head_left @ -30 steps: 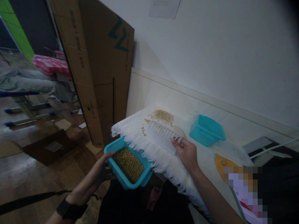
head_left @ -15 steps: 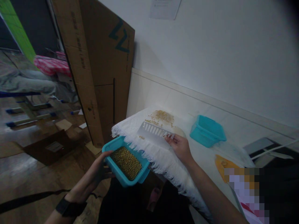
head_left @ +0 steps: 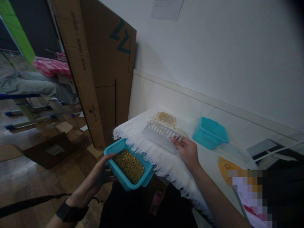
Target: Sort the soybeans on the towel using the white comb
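Note:
My left hand (head_left: 99,171) grips the near-left rim of a turquoise plastic bin (head_left: 148,177), thumb over the edge. Inside it lies a layer of small greenish-brown beans (head_left: 130,164). The bin is held at the front edge of a white fringed cloth (head_left: 133,129), slightly tilted. My right hand (head_left: 187,150) pinches the right end of a flat grey plate with a row of slots (head_left: 159,136). That plate is low over the cloth; whether it touches is hard to tell. Just beyond its slotted edge, paler beans (head_left: 166,117) lie scattered in a loose pile.
A second turquoise bin (head_left: 210,133) stands right of the cloth against the wall side. An orange item (head_left: 225,167) and a dark tray-like object (head_left: 270,155) lie farther right. A tall cardboard box (head_left: 104,63) rises at the left; a seated person's legs (head_left: 28,84) show behind it.
My right hand has shifted a little right and away from me, bringing the slotted plate closer to the bean pile. The few beans at its near edge no longer show. My left hand stays put.

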Demonstrator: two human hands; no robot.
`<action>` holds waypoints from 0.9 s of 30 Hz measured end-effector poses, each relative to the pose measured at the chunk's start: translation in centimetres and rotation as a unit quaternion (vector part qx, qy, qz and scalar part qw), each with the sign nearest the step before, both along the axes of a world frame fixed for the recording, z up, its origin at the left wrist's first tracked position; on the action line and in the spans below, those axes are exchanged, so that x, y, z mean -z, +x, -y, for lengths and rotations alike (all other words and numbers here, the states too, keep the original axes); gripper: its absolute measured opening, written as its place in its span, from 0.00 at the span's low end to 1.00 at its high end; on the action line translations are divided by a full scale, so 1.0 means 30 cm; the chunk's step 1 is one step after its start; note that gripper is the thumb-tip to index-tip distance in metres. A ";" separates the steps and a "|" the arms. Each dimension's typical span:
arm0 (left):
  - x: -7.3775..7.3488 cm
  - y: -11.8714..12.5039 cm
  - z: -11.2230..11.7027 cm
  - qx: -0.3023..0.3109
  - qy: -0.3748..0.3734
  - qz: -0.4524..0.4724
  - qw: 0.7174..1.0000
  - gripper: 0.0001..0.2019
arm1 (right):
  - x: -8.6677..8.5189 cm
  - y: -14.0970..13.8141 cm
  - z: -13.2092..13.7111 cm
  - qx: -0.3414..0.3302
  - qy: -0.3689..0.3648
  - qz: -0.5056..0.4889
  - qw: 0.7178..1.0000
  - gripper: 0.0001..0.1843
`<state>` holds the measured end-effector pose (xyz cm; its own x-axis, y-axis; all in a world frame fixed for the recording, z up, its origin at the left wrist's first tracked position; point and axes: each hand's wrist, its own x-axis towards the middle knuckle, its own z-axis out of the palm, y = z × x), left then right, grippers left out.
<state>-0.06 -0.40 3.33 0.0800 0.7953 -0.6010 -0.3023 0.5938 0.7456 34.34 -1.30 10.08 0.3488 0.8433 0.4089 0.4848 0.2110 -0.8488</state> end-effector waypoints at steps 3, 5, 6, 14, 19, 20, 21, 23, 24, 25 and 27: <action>0.013 -0.002 -0.003 0.004 0.000 0.004 1.000 0.23 | 0.011 0.036 -0.041 0.048 0.012 -0.003 0.999 0.31; 0.028 -0.007 -0.007 0.005 0.002 0.010 1.000 0.24 | 0.024 0.049 -0.061 0.046 0.007 -0.009 0.999 0.32; 0.036 -0.009 -0.009 0.006 0.005 0.013 1.000 0.24 | 0.030 0.052 -0.066 0.040 0.005 -0.014 0.999 0.33; 0.037 -0.011 -0.004 0.009 0.007 0.017 1.000 0.26 | 0.044 0.047 -0.060 0.035 -0.003 -0.019 0.999 0.36; 0.020 -0.001 -0.002 0.002 -0.004 0.001 1.000 0.24 | 0.044 0.043 -0.061 0.026 -0.005 -0.014 1.000 0.36; 0.018 -0.001 -0.001 0.004 -0.004 0.001 1.000 0.24 | 0.045 0.041 -0.063 0.022 -0.008 -0.008 1.000 0.36; 0.018 -0.001 0.000 0.007 -0.002 0.001 1.000 0.23 | 0.045 0.040 -0.065 0.019 -0.012 -0.003 1.000 0.35; 0.020 -0.003 -0.001 0.009 0.001 0.002 1.000 0.22 | 0.045 0.036 -0.070 0.014 -0.016 0.004 1.000 0.34; 0.022 -0.004 -0.003 0.007 0.003 0.002 1.000 0.21 | 0.046 0.035 -0.073 0.012 -0.017 0.003 1.000 0.34; 0.025 -0.005 -0.005 0.002 0.004 0.002 1.000 0.20 | 0.047 0.033 -0.075 0.008 -0.017 0.001 1.000 0.33; 0.030 -0.006 -0.012 -0.008 0.004 0.004 1.000 0.19 | 0.050 0.028 -0.079 -0.001 -0.019 -0.003 1.000 0.32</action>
<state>-0.25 -0.04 2.44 0.0731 0.8010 -0.5941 -0.3176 0.5834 0.7475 35.19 1.07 8.58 0.3504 0.8589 0.3735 0.4789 0.1784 -0.8595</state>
